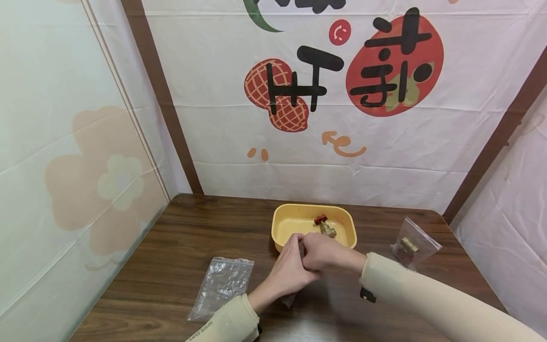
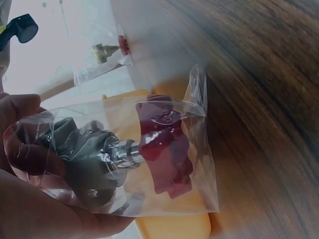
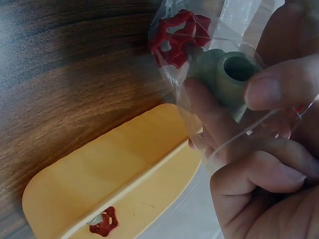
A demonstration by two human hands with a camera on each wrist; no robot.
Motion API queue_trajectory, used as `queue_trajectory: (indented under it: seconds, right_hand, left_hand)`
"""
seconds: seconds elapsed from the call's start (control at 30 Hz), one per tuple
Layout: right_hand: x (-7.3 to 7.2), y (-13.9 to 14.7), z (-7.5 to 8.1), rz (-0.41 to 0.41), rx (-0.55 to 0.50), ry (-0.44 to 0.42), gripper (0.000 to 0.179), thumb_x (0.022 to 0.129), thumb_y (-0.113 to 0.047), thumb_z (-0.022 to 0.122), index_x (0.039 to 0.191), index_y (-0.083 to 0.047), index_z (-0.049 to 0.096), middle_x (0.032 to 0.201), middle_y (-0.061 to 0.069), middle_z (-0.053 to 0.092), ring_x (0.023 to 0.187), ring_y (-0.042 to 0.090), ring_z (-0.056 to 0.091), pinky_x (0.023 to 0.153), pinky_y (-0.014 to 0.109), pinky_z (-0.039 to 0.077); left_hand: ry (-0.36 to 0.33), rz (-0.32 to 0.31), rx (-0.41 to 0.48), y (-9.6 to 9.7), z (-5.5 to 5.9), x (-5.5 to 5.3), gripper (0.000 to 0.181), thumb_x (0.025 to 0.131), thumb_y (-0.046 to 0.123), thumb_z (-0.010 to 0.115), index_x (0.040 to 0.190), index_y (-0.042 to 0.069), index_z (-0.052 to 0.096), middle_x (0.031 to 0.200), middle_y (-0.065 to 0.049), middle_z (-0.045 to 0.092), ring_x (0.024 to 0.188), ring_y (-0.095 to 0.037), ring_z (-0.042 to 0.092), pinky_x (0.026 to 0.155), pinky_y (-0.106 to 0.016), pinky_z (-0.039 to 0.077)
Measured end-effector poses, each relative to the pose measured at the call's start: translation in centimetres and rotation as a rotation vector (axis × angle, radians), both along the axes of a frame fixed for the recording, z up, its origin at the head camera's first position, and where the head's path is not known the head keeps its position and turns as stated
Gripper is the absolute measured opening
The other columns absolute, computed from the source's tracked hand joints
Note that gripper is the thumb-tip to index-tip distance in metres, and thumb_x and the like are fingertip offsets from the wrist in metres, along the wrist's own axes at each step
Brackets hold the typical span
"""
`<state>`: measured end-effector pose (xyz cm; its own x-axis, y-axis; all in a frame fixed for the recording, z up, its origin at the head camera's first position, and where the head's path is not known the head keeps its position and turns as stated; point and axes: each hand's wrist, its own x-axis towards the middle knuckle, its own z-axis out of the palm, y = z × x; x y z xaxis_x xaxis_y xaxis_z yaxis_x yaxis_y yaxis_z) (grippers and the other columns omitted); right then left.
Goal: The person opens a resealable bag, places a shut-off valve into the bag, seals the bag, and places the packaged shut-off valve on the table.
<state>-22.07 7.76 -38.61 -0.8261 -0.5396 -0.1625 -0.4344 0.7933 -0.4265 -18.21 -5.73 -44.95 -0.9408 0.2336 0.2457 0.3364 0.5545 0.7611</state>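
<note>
In the left wrist view a gate valve with a red handwheel sits inside a clear zip bag. My left hand grips the valve through the plastic, its fingers and thumb curled about the body. Close against it, my right hand pinches the bag near its mouth. The right wrist view shows the valve's round open port between finger and thumb. From the head view, the hands mostly cover the bag, just in front of the yellow tub.
Inside the tub lies a loose brass valve with a red handwheel. A flat clear bag is on the dark wood table at the left. Another bag, holding a brass valve, lies at the right. Cloth screens surround the table.
</note>
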Motion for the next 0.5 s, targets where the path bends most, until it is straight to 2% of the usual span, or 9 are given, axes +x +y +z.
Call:
queue_trajectory:
  seconds: [0.33,0.5]
  right_hand:
    - [0.1,-0.6,-0.7,-0.026,0.021,0.023,0.022,0.074,-0.004,0.065,0.062,-0.015,0.051,0.06,-0.002,0.049,0.058,0.015,0.047,0.051,0.03,0.037]
    - [0.2,-0.8,-0.7,-0.03,0.046,0.039,0.018,0.073,-0.006,0.066,0.064,-0.014,0.053,0.063,-0.001,0.051,0.06,0.016,0.047,0.053,0.031,0.039]
  left_hand:
    - [0.022,-0.017,0.007,-0.5,-0.4,-0.1,0.076,0.069,0.023,0.09,0.131,0.006,0.05,0.119,-0.005,0.058,0.116,-0.025,0.057,0.102,-0.044,0.049]
    - [0.001,-0.047,0.019,-1.1,-0.4,-0.1,0.078,0.07,0.024,0.089,0.134,0.007,0.048,0.122,-0.006,0.057,0.118,-0.025,0.056,0.103,-0.044,0.047]
